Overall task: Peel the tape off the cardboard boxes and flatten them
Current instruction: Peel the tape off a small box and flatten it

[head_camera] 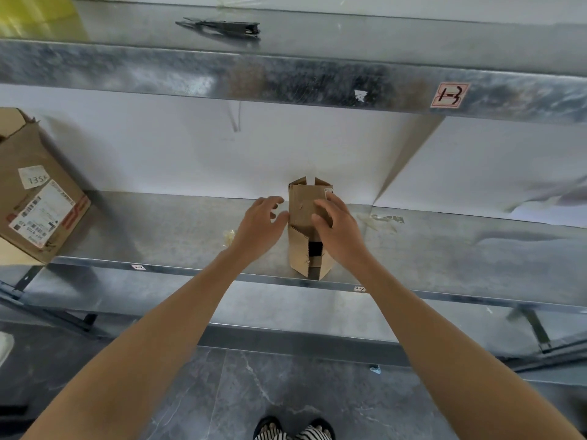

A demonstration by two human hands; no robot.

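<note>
Two boxes are not yet flat: my right hand (333, 227) grips the small box (301, 204), flaps open, on the shelf (158, 230), left hand (259, 230) relaxed beside it; the large box (35, 192) waits.

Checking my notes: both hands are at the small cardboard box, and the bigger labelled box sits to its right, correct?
No: the head view shows the bigger labelled box left of the small cardboard box. Left hand and right hand are at the small one.
</note>
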